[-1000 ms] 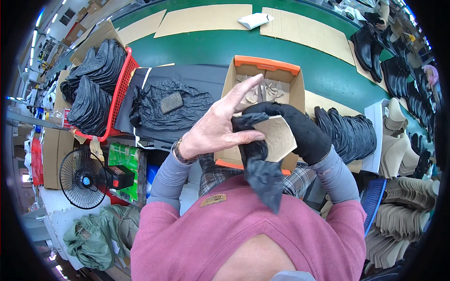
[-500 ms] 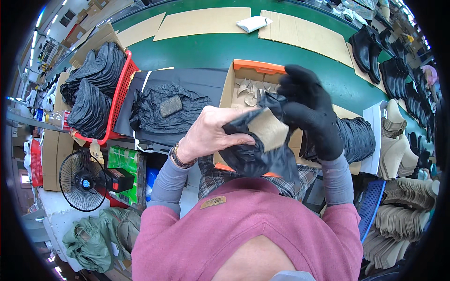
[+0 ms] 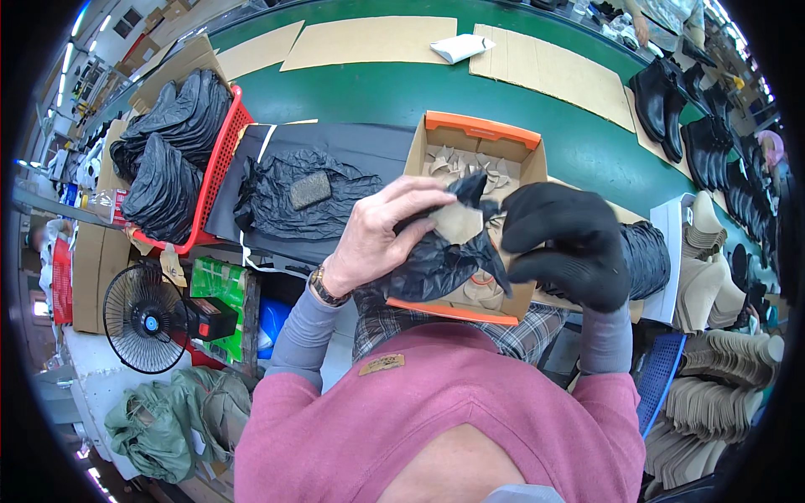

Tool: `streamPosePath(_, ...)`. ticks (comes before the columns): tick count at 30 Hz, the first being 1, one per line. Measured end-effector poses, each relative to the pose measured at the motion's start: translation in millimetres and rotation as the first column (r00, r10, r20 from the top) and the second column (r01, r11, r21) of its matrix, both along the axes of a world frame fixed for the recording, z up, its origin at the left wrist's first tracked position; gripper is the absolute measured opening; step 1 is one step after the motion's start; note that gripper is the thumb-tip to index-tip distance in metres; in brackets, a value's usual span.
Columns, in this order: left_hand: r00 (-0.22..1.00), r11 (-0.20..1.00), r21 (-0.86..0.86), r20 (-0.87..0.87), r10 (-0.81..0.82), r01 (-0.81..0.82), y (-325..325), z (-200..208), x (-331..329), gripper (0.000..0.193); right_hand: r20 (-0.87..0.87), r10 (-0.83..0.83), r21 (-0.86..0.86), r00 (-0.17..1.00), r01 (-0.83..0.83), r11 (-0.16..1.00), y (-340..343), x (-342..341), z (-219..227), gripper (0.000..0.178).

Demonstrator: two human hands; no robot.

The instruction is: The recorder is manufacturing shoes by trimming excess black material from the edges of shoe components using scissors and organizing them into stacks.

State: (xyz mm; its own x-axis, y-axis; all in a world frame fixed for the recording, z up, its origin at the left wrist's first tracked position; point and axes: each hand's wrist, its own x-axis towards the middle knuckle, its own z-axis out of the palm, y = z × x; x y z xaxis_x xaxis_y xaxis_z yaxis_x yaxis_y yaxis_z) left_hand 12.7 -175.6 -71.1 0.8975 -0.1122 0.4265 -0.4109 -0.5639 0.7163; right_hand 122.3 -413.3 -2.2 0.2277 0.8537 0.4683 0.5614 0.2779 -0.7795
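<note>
My bare left hand [image 3: 377, 230] is closed around a crumpled sheet of black wrapping paper [image 3: 432, 272], with a beige cardboard-like piece [image 3: 457, 226] showing in its folds. To its right, my right hand [image 3: 570, 243] wears a black glove. Its fingers are curved and apart, with the tips close to the paper's right side. Below both hands lies an open shoe box [image 3: 537, 163] with orange end edges and torn beige paper scraps [image 3: 478, 168] inside. The black paper covers part of the box.
A dark grey block [image 3: 310, 191] rests on black paper [image 3: 268, 201] at left. Beside it stands a red basket [image 3: 220, 159] of black wrapped bundles. Black boots [image 3: 658, 105] and beige shaped inserts [image 3: 704, 285] are at right. Cardboard strips [image 3: 369, 42] lie on the green table [image 3: 352, 96].
My gloved hand has come down and right, away from the box's far end. The black paper bundle has shifted slightly left, uncovering more of the box.
</note>
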Motion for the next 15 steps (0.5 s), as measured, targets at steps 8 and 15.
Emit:
streamPosePath(8,0.828,0.763,-0.553,0.215,0.518,-0.333,-17,0,6,0.080,-0.416,-0.542,-0.257,0.731,0.477,0.841,-15,-17,-82,0.065)
streamPosePath(15,0.978,0.831,-0.522,-0.029,0.207,-0.192,-45,1,-5,0.082,-0.511,-0.464,-0.350,0.724,0.318,0.881,-5,-10,-138,0.054)
